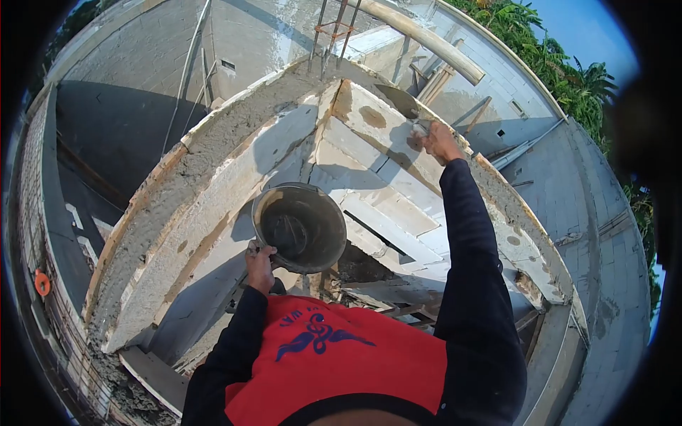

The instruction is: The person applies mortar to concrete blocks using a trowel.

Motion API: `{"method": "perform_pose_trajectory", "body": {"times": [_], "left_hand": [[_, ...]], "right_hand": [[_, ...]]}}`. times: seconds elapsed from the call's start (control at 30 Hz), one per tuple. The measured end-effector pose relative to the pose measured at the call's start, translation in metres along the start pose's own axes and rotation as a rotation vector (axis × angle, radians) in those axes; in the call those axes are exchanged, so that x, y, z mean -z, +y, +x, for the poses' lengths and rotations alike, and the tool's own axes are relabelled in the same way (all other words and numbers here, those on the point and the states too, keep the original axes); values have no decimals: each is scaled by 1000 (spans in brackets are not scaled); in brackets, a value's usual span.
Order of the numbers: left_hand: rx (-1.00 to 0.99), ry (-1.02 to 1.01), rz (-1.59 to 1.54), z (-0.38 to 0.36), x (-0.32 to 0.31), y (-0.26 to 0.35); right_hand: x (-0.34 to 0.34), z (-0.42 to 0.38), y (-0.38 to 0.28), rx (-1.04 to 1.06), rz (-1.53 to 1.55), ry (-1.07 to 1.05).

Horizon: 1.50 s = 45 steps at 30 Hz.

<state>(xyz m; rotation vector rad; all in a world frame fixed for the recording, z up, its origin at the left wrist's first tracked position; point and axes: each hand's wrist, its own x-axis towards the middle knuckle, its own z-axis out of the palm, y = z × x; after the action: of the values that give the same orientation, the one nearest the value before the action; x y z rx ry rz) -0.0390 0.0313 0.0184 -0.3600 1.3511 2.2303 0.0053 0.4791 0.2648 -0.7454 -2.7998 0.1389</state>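
Fingers of my left hand (260, 265) are wrapped over the lower left rim of a dark bucket (298, 226), which tilts toward me and has a little grey residue inside. My right hand (440, 142) is closed round the handle of a trowel (398, 101), at the top of the right-hand wall. The trowel's blade lies over the wall's top edge near the corner. Wet grey mortar (213, 145) fills the wall top between boards on the left side, and mortar also shows along the right side.
Steel rebar (332, 35) rises from the corner where the two walls meet. A round wooden pole (426, 39) slants above the right wall. Timber pieces (437, 84) lean behind it. An orange object (42, 282) is at the far left. Broken boards and rubble lie below the bucket.
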Motion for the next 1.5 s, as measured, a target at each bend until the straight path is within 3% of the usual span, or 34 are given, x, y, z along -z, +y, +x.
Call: {"method": "perform_pose_trajectory", "body": {"times": [0.13, 0.27, 0.33, 0.4, 0.43, 0.5, 0.57, 0.6, 0.67, 0.77, 0.83, 0.87, 0.93, 0.97, 1.07, 1.1, 1.2, 1.23, 1.3, 1.43, 1.5], "left_hand": [[-5, -55, 26, -7, -5, -10], [6, -98, 26, -8, -12, -12], [25, -90, 11, -14, -15, -15], [-6, -94, 34, -16, -17, -15], [-40, -96, 42, -19, -23, -13], [-51, -114, 38, -28, -27, -9], [-49, -162, 118, -18, -11, -17], [-70, -201, 89, -23, -14, -9], [-138, -174, 65, -28, -16, -5], [-184, -179, 24, -39, -22, 6], [-248, -212, 26, -51, -32, 17], [-242, -218, 47, -53, -34, 17], [-357, -259, 178, -58, -39, 17], [-307, -297, 182, -62, -42, 18], [-409, -413, 210, -47, -45, 6], [-420, -417, 220, -50, -45, 13], [-519, -345, 334, -58, -45, 28], [-504, -320, 332, -62, -42, 24], [-487, -318, 341, -72, -39, 20], [-598, -261, 488, -84, -50, 36], [-586, -248, 486, -88, -47, 40]], "right_hand": [[-6, -7, 7, 49, -69, 50], [-8, -4, 9, -38, -57, 123], [-4, -4, 14, 70, -114, 36], [2, -3, 6, -68, -61, -19], [7, -14, -8, -25, 52, 92], [-15, -3, 27, 180, -5, -42], [-13, -13, 21, 140, 117, -62], [23, -42, -18, 100, 76, -73], [40, -92, -45, 178, 353, 46], [55, -177, -80, -28, 860, -389], [53, -206, -93, 42, 679, -709], [18, -210, -82, 434, 555, -533], [-22, -202, -86, 386, 412, -627], [-59, -199, -85, 365, 254, -382], [-97, -207, -129, 513, 15, -130], [-115, -221, -134, 616, 116, -63], [-109, -236, -121, 699, 105, -327], [-96, -232, -122, 704, 107, -317], [-71, -221, -121, 497, 221, -239], [-103, -240, -112, 656, 190, -375], [-86, -233, -112, 567, 231, -446]]}}
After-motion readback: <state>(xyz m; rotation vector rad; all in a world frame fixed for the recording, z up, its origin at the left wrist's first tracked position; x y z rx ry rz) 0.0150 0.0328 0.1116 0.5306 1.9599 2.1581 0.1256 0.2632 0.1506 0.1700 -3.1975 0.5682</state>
